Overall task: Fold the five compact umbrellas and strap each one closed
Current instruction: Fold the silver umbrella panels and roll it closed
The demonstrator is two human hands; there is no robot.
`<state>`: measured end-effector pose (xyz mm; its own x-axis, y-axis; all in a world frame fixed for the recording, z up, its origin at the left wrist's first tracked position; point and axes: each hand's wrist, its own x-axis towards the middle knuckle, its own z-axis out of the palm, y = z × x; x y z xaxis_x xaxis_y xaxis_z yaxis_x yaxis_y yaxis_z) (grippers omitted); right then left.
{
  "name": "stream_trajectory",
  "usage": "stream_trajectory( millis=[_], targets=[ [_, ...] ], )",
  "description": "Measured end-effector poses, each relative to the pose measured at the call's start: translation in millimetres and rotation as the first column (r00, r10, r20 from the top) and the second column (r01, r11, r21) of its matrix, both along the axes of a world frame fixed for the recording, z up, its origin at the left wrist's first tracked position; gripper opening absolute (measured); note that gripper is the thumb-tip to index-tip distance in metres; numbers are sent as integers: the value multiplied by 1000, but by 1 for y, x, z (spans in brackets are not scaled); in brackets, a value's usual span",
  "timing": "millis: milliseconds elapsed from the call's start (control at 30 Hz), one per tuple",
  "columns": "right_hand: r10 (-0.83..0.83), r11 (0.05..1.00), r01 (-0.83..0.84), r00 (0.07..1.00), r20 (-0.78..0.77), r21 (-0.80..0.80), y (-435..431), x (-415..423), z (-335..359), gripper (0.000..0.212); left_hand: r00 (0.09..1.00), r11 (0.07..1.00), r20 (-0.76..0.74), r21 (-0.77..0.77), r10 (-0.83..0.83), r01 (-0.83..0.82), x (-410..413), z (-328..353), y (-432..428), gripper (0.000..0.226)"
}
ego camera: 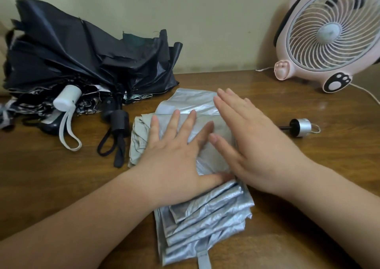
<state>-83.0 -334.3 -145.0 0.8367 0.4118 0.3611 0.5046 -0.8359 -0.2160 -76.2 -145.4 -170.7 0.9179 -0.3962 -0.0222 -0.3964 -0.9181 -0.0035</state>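
A silver umbrella [205,217] lies flattened and pleated mid-table; unfolded black umbrellas [82,59] are heaped at the far left.

An umbrella [205,223] lies flat on the middle of the counter [61,176]. Its canopy [193,100] runs from the near edge toward the back, and its handle [300,127] sticks out to the right, clear of the cloth. A strap [203,258] hangs at the canopy's near end. The left grip [176,159] lies flat on the canopy's left half. The right grip [253,149] is just beside it, over the right half. A pile of umbrellas [72,48] rests behind and to the left, against the wall [216,22], with two handles [66,98] pointing forward. A fan [333,32] stands at the back right.
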Motion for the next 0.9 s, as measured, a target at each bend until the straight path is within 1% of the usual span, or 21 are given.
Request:
stream_trajectory(
  millis=[100, 133, 233, 300, 367, 400, 467, 500, 600, 700, 800, 900],
  targets=[
    [6, 1000, -6, 1000, -7, 0, 25, 3, -3, 76, 1000, 998, -10, -56, -14, 13, 0, 2, -3, 101],
    [3, 999, -1, 999, -51, 36, 30, 6, 1, 75, 1000, 998, -12, -58, -18, 18, 0, 2, -4, 100],
    [-1, 979, 51, 968, -250, 195, 40, 18, 22, 77, 999, 997, 18, -64, -36, 38, 0, 2, -5, 101],
    [6, 949, 86, 958, -288, 304, 53, 28, 28, 77, 998, 996, 32, -75, -46, 49, 0, 3, -5, 100],
    [21, 937, 94, 946, -323, 338, 66, 32, 19, 76, 997, 996, 54, -70, -51, 55, -2, 4, -5, 95],
    [8, 953, 89, 948, -318, 291, 69, 32, 9, 76, 997, 996, 58, -76, -45, 50, -4, 5, -5, 96],
    [-28, 992, 52, 977, -211, 114, 68, 34, -13, 79, 998, 994, 55, -106, -32, 38, -5, 4, -3, 106],
    [-35, 998, 45, 985, -168, 53, 64, 35, -20, 83, 998, 992, 54, -121, -32, 38, -5, 3, -2, 110],
    [-55, 997, 48, 992, -114, -63, 55, 39, -26, 94, 999, 988, 37, -149, -30, 36, -3, 0, 2, 115],
    [-57, 984, 42, 995, -82, -170, 49, 37, -29, 94, 999, 991, 3, -122, -49, 49, -7, 0, 5, 113],
    [-56, 972, 28, 992, -112, -231, 46, 32, -28, 99, 997, 994, -43, -100, -58, 54, -11, 3, 11, 108],
    [-72, 958, 31, 988, -134, -287, 39, 29, -24, 102, 990, 999, -138, -27, -36, 33, -18, 14, 18, 94]
  ],
)
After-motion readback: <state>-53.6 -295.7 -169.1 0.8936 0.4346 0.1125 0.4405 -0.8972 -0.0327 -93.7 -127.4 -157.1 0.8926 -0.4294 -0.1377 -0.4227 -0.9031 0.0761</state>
